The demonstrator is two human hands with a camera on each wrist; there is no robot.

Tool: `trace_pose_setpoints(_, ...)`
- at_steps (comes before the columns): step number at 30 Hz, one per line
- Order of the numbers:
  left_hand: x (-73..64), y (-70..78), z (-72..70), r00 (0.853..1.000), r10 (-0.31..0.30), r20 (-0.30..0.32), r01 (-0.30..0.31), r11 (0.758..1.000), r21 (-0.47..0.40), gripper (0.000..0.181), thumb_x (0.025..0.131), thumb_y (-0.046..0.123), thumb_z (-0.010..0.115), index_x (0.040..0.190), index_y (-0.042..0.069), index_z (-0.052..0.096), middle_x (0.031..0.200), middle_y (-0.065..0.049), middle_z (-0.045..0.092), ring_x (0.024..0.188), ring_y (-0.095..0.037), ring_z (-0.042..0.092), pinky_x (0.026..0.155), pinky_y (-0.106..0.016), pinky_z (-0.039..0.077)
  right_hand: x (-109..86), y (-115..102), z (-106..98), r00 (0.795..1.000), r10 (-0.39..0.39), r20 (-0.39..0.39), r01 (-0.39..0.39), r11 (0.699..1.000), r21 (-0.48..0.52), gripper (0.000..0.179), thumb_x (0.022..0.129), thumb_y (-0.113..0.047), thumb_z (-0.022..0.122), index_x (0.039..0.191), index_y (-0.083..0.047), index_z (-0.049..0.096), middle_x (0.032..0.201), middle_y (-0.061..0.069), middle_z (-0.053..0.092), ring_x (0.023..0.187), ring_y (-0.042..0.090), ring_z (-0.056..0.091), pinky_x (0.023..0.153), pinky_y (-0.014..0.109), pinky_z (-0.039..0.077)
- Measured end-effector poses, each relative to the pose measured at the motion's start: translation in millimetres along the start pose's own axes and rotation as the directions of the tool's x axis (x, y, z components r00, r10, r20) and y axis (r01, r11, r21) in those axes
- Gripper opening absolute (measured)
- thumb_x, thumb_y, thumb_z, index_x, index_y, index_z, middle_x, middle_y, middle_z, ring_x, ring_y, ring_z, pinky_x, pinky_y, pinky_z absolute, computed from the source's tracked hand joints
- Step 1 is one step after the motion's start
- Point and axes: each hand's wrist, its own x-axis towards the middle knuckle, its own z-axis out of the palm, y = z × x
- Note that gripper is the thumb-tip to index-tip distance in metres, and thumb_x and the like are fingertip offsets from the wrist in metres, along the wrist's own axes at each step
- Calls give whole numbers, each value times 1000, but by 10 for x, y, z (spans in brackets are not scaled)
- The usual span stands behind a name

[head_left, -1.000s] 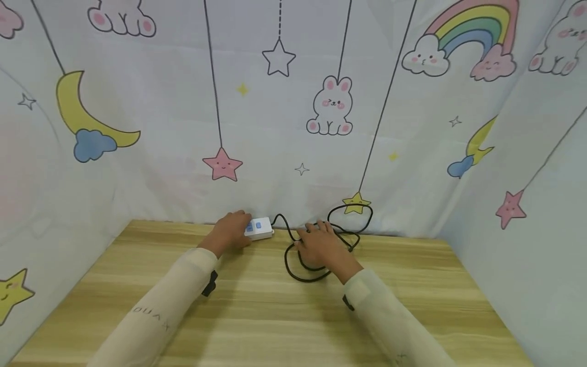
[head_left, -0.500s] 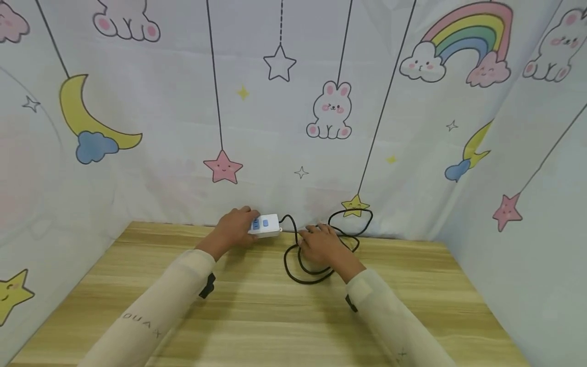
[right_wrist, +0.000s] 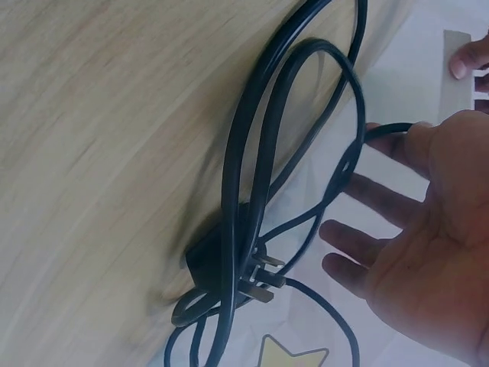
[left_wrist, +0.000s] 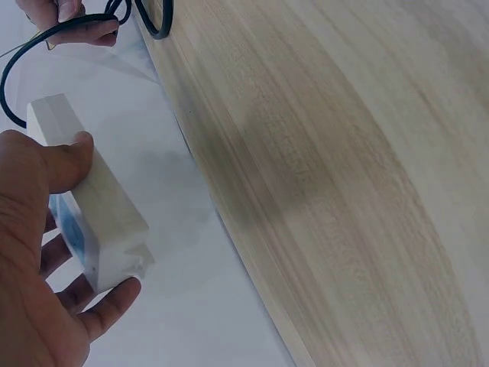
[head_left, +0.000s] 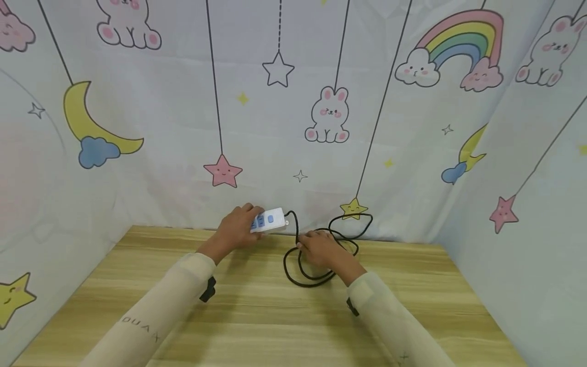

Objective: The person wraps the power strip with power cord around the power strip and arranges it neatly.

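The left hand (head_left: 235, 228) grips the power strip (head_left: 275, 220) by the far edge of the table (head_left: 275, 306); a slack grip could drop it. Rightward, the right hand (head_left: 319, 249) pinches the cord (right_wrist: 231, 176), other fingers (right_wrist: 355, 241) spread; pulling could knot its loops.

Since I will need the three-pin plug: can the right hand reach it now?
Probably yes: the right hand is near the three-pin plug, though black cable loops partly cover it.

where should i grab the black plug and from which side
Probably by the plug's body, from the left in the right wrist view: its bare metal prongs stick out right. Cable loops cross over it, so ease those aside first.
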Motion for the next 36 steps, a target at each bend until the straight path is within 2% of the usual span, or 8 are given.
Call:
trace_pose_setpoints(6, -35, 50, -15, 999, 2, -38, -3, 1000, -30, 72, 97, 35, 85, 159, 11, 59, 149, -20, 65, 115, -37, 66, 95, -58, 63, 27, 15, 24, 1000, 2, 31, -2, 1000, -11, 54, 124, -40, 34, 168, -14, 52, 173, 17, 53, 165, 50, 40, 136, 69, 26)
trace_pose_setpoints(8, -45, 69, -12, 999, 9, -41, -10, 999, -34, 72, 97, 36, 85, 159, 11, 59, 149, -19, 65, 114, -36, 66, 95, -57, 62, 43, 13, 26, 999, -1, 38, 2, 999, -40, 55, 124, -42, 33, 168, -17, 52, 172, 15, 55, 165, 49, 39, 137, 68, 25)
trace_pose_setpoints(15, -80, 125, -14, 998, 34, -58, -37, 998, -41, 71, 96, 37, 85, 157, 12, 60, 147, -18, 66, 111, -34, 66, 92, -55, 63, 101, -23, -31, 1000, -25, 17, 27, 982, -187, 55, 122, -52, 35, 152, -18, 67, 152, 10, 65, 156, 41, 46, 135, 63, 32)
trace_pose_setpoints(21, -107, 162, -3, 996, 64, -61, -66, 997, -35, 70, 96, 38, 86, 156, 13, 60, 146, -16, 66, 109, -32, 68, 88, -53, 64, 160, 0, -80, 999, -9, 46, 19, 971, -237, 62, 120, -62, 34, 152, -22, 69, 150, 9, 66, 147, 37, 53, 132, 59, 38)
trace_pose_setpoints(25, -116, 196, 7, 995, 85, -56, -87, 995, -38, 70, 96, 37, 87, 156, 13, 60, 145, -15, 66, 108, -31, 68, 88, -52, 64, 216, 21, -119, 998, 13, 59, 3, 964, -264, 73, 117, -70, 33, 154, -18, 68, 142, 11, 68, 130, 33, 60, 125, 56, 47)
trace_pose_setpoints(28, -115, 239, 4, 994, 98, -45, -100, 994, -39, 70, 97, 36, 87, 157, 13, 59, 146, -14, 65, 108, -30, 68, 89, -52, 64, 267, 50, -141, 998, 33, 53, -18, 965, -263, 80, 114, -76, 35, 146, -12, 72, 126, 12, 70, 111, 29, 62, 110, 51, 55)
trace_pose_setpoints(32, -108, 297, -28, 993, 113, -39, -114, 993, -34, 70, 99, 35, 87, 158, 14, 58, 149, -13, 64, 110, -29, 68, 92, -52, 64, 328, 102, -196, 999, 36, 37, -27, 972, -235, 82, 111, -79, 40, 135, -9, 76, 110, 11, 68, 95, 26, 59, 93, 47, 57)
trace_pose_setpoints(36, -106, 339, -67, 992, 123, -43, -124, 992, -31, 69, 99, 33, 87, 158, 14, 58, 150, -14, 65, 113, -30, 68, 94, -53, 64, 367, 164, -263, 999, 33, 38, -25, 982, -187, 73, 112, -72, 50, 135, -8, 75, 109, 12, 70, 98, 29, 64, 95, 48, 59)
